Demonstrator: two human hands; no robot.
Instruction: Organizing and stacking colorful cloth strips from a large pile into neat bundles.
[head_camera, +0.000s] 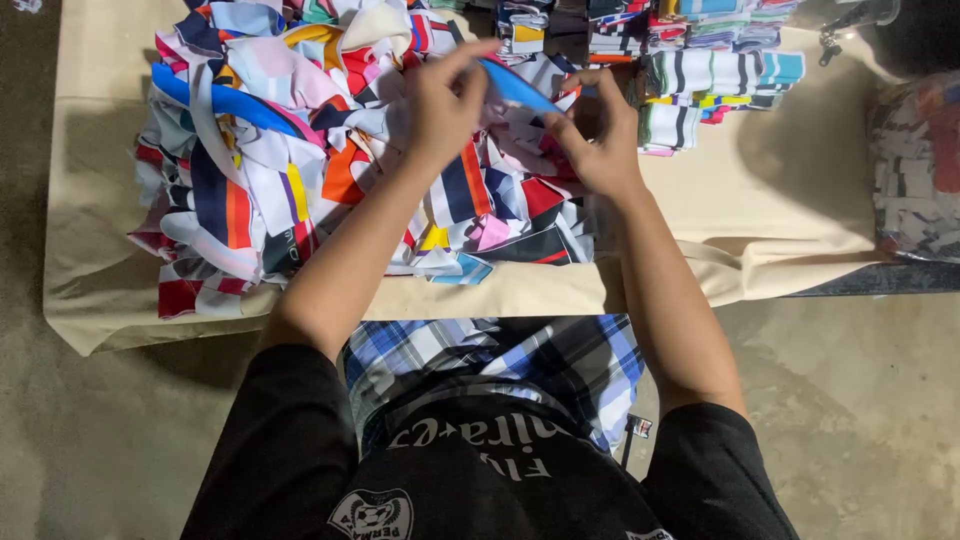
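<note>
My left hand (440, 105) and my right hand (598, 135) are raised over a big loose heap of multicoloured fabric pieces (260, 150) on a low table covered with beige cloth (780, 200). Between them they pinch a small blue fabric strip (515, 85), the left hand at its left end, the right hand at its right end. The strip is stretched just above the heap.
Neatly folded striped fabric pieces are stacked (700, 70) at the back right of the table. A clear bag of more fabric (915, 170) stands at the right edge. My lap in a blue plaid cloth (500, 365) is close to the table's front edge; concrete floor lies around.
</note>
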